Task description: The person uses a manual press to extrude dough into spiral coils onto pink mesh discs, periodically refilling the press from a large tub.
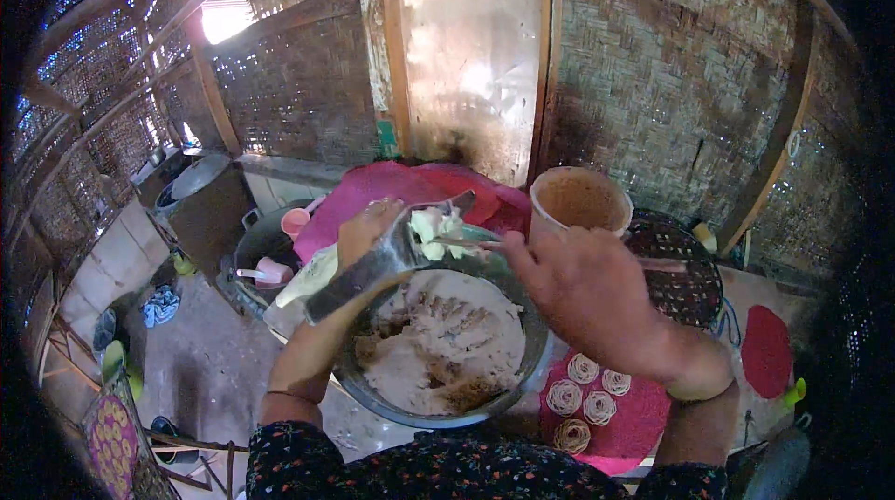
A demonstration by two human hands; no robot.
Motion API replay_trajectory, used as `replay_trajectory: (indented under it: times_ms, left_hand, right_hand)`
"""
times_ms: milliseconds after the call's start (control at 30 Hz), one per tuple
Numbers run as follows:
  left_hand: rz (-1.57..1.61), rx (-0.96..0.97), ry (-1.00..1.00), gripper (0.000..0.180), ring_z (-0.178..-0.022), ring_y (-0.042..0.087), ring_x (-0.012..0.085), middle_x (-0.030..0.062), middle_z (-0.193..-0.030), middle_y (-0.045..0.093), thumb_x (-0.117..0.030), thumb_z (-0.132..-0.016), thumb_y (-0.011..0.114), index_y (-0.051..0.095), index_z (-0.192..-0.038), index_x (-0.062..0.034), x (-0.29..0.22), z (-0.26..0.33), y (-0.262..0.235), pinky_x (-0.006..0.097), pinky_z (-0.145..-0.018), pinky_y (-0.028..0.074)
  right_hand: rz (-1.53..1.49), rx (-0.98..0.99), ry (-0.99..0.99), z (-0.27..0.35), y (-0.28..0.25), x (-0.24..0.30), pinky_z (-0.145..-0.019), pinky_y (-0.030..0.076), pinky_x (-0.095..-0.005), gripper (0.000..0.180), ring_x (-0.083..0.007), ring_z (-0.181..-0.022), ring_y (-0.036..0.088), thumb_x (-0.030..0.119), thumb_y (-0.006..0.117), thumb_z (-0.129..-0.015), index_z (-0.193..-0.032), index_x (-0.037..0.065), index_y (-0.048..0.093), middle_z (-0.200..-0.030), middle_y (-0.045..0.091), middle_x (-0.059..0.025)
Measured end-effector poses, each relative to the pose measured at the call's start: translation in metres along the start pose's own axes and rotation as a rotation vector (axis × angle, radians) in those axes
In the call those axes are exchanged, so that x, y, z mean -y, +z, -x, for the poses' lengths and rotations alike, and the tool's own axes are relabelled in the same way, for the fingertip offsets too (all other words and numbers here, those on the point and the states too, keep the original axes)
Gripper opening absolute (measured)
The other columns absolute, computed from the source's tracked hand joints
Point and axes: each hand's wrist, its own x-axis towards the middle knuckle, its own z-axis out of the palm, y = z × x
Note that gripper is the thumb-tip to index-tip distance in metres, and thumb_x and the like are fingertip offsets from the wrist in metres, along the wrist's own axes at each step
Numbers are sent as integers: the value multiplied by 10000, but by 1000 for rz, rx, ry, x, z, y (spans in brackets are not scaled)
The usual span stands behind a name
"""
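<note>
A dark, long angular tool (362,289) is gripped in my left hand (364,232), tilted above a basin. Soft pale dough (436,228) clings to its upper end. My right hand (597,290) is closed around a thin stick-like utensil (664,264), whose front end reaches the dough. Below both hands, the wide grey basin (429,419) holds beige, crumbly dough (447,332) with darker brown patches. A pale wrapped or coated end (308,278) sticks out left of the tool; I cannot tell what it is.
A white bucket (583,197) with brown residue stands behind my right hand, beside a dark woven tray (671,281). Several coiled dough nests (598,407) lie on a pink round sheet (639,430). Pink cloth (373,188) lies behind; left stands a pot with a pink dipper (272,271).
</note>
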Motion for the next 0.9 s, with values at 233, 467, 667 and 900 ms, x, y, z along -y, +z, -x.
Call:
replay_trajectory:
  times_ms: [233,467,667,900]
  left_hand:
    - [158,-56,144,546,-989,582,308,187,-1087,582,-363,-681,660,563,-1134,-73,1,13,20,365,-821,470]
    - [-391,-29,20,444,-896,605,300,144,-1020,608,-364,-705,639,594,-1045,-81,-10,14,-3,369,-743,503]
    - [-316,-53,36,301,-881,609,278,125,-1006,614,-272,-760,588,610,-1005,-98,-14,3,4,357,-714,509]
    - [-339,-34,73,186,-865,613,257,106,-993,620,-179,-815,537,626,-965,-115,-32,7,20,345,-685,514]
  right_hand:
    - [-62,-143,-127,-4,41,25,-418,378,-307,113,-154,-560,510,148,536,-716,-813,92,520,-628,473,-24]
    - [-32,-113,0,7,2,-3,-453,392,-275,112,-151,-572,511,135,526,-718,-826,104,529,-635,477,-19]
    - [93,-103,29,3,1,13,-457,396,-278,105,-143,-562,506,150,530,-711,-803,99,525,-608,469,-21]
    - [-176,-31,-46,-3,45,29,-459,399,-298,304,-172,-567,523,128,523,-731,-1030,83,538,-679,479,-26]
